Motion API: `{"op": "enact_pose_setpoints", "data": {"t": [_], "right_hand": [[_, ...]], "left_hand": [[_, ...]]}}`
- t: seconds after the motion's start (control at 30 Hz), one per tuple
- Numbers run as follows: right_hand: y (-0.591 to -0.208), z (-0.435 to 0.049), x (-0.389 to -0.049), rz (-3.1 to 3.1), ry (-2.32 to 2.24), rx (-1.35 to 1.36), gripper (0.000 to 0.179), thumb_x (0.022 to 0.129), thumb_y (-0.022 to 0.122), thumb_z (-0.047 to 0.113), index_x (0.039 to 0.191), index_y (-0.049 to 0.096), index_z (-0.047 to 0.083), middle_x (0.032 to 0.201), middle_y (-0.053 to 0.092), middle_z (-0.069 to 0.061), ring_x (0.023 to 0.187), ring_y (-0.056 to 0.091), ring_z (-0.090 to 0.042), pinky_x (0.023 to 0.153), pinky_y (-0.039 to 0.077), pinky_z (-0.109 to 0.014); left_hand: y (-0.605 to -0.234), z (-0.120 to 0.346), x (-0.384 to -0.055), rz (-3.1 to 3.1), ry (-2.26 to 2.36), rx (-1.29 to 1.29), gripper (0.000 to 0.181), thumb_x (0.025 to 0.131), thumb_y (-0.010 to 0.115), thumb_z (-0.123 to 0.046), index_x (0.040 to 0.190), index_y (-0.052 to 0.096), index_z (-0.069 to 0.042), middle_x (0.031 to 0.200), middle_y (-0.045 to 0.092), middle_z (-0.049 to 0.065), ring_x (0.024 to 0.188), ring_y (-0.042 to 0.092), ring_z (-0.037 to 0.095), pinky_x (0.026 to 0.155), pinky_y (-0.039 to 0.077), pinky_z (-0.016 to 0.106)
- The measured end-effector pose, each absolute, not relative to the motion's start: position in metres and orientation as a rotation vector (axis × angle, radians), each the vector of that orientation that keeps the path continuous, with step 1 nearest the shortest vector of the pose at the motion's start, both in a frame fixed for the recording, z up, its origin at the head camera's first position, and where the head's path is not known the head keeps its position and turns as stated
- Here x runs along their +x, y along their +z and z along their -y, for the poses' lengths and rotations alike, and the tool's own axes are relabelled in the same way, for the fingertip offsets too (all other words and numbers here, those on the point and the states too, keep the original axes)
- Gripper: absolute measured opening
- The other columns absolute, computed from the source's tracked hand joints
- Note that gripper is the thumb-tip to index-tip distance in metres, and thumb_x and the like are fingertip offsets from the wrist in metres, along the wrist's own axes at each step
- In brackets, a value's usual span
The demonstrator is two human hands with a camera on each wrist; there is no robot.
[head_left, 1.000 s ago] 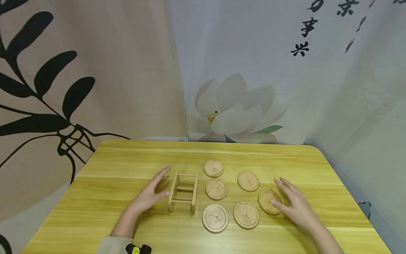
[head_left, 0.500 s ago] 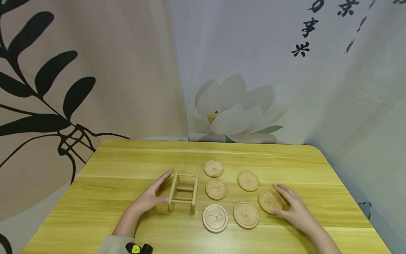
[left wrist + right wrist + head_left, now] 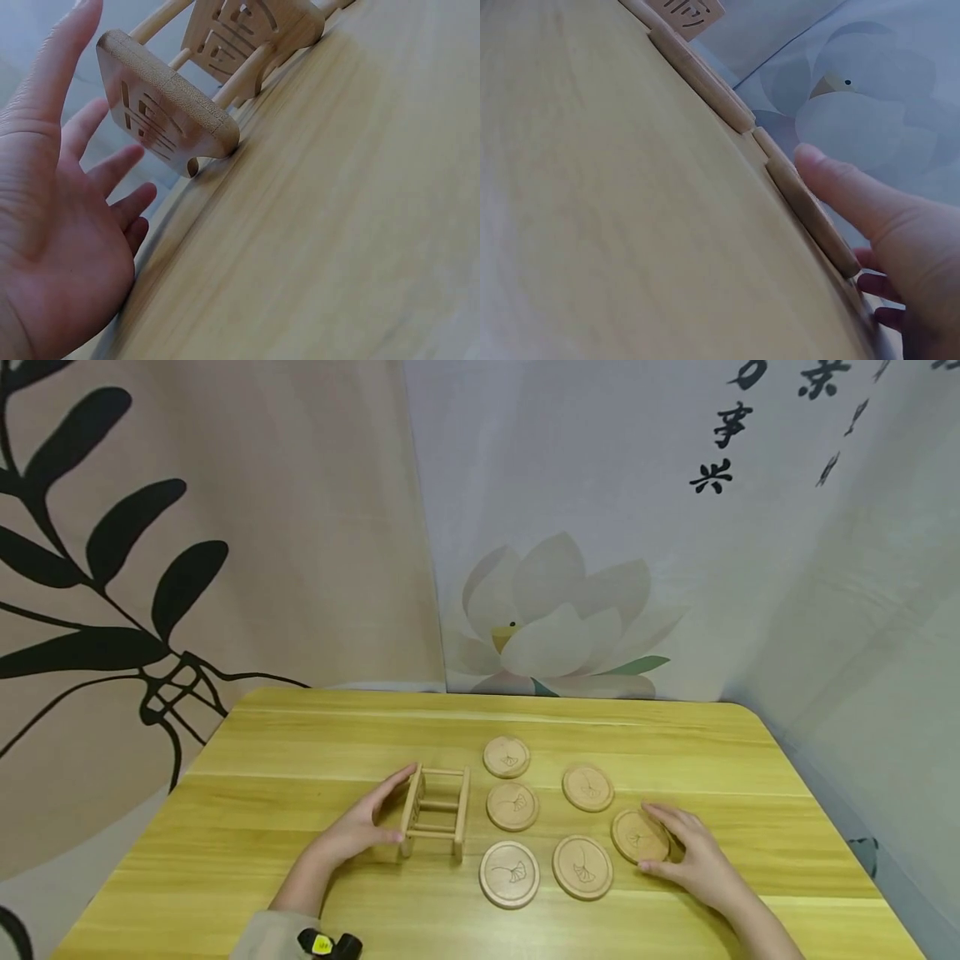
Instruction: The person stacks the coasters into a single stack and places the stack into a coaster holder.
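In the head view, a small wooden rack with dowel rails stands left of centre on the table. My left hand is beside its left end panel, fingers and thumb spread; the left wrist view shows the fingers near the cut-out panel, contact unclear. Over on the right, my right hand spans a round wooden coaster engraved with a ginkgo leaf. Its thumb is straight along the near rim and its fingers reach the far rim. The coaster lies flat; how firmly it is touched is unclear.
Several more matching coasters lie between rack and right hand: three in a column, the far one, with the middle one and near one, plus two to their right. The wooden table backs onto a printed curtain.
My left hand has edged right, closer to the rack. The right hand has moved slightly nearer and left, its fingers and thumb coming in around the right-hand coaster. Rack and coasters have stayed put.
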State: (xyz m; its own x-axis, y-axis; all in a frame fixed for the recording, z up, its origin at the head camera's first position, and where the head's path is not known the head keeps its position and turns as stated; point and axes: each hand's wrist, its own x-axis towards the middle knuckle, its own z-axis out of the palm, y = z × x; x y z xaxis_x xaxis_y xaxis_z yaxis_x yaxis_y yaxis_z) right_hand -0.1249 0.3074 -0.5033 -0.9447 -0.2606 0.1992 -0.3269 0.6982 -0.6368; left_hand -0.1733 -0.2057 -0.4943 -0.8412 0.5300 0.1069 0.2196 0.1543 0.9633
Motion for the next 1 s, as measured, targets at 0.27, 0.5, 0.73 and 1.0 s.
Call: {"op": "enact_pose_setpoints", "data": {"t": [0.27,0.5,0.73,1.0], "right_hand": [[-0.5094,-0.309,-0.1251,2.81,1.071,0.49,0.082,0.068,0.084,0.04,0.136,0.053,0.005,0.134,0.049,-0.016,0.123,0.038,-0.041,0.093,0.03,-0.066],[-0.5106,-0.3086,-0.1276,2.771,1.039,0.546,0.076,0.068,0.084,0.036,0.132,0.057,0.006,0.131,0.052,-0.015,0.119,0.041,-0.04,0.091,0.031,-0.066],[-0.5114,-0.3079,-0.1286,2.774,1.015,0.551,0.075,0.068,0.084,0.039,0.13,0.059,0.006,0.13,0.054,-0.012,0.118,0.043,-0.036,0.091,0.033,-0.063],[-0.5113,-0.3071,-0.1274,2.772,0.999,0.542,0.074,0.067,0.084,0.038,0.129,0.06,0.006,0.129,0.055,-0.01,0.117,0.046,-0.035,0.092,0.037,-0.057]], "left_hand": [[-0.4945,0.2037,-0.1717,-2.195,1.711,0.699,0.093,0.08,0.078,-0.015,0.153,0.022,-0.026,0.158,0.015,0.005,0.141,0.01,0.04,0.101,0.005,0.072],[-0.4958,0.2045,-0.1735,-2.2,1.703,0.699,0.093,0.08,0.078,-0.018,0.153,0.022,-0.028,0.158,0.014,0.004,0.141,0.007,0.039,0.101,0.004,0.073],[-0.4951,0.205,-0.1713,-2.203,1.703,0.671,0.095,0.079,0.079,-0.015,0.154,0.021,-0.026,0.158,0.014,0.004,0.141,0.006,0.04,0.099,0.001,0.074],[-0.4922,0.2033,-0.1703,-2.21,1.696,0.662,0.093,0.08,0.078,-0.013,0.153,0.022,-0.029,0.158,0.014,0.005,0.141,0.006,0.04,0.099,0.002,0.074]]}}
